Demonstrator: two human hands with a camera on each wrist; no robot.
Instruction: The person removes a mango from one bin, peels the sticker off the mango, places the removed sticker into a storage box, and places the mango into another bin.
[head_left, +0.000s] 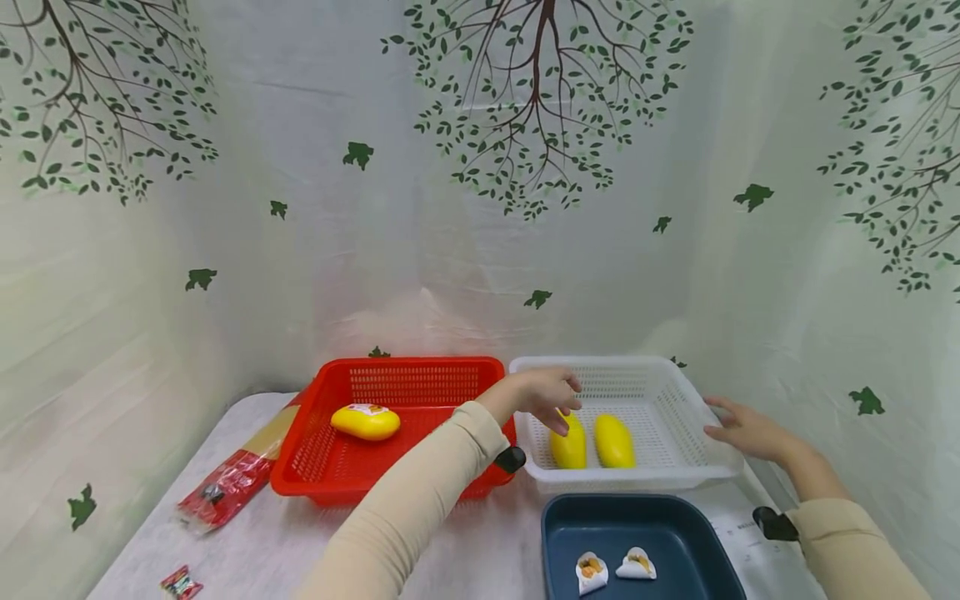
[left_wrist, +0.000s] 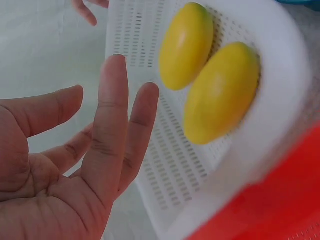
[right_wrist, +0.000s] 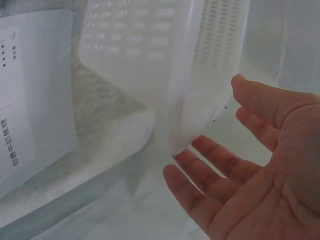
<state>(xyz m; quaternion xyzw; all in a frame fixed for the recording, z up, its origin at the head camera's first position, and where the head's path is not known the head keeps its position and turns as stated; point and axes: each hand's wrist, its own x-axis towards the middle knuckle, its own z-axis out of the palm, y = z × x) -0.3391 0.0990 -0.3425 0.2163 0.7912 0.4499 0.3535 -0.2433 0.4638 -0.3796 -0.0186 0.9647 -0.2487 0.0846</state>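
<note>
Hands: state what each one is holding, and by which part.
Nothing is held. The left hand hovers open above the mangoes; the right hand is open beside the white basket.

White-clothed table [head_left: 480, 542]: red basket [head_left: 330, 479], white basket [head_left: 675, 475], blue tray [head_left: 558, 542], noodle pack [head_left: 232, 479].

walls [head_left: 300, 250]: pale sheeting, printed green-leaf trees | table [head_left: 285, 550]: white cloth | light: soft, even
</note>
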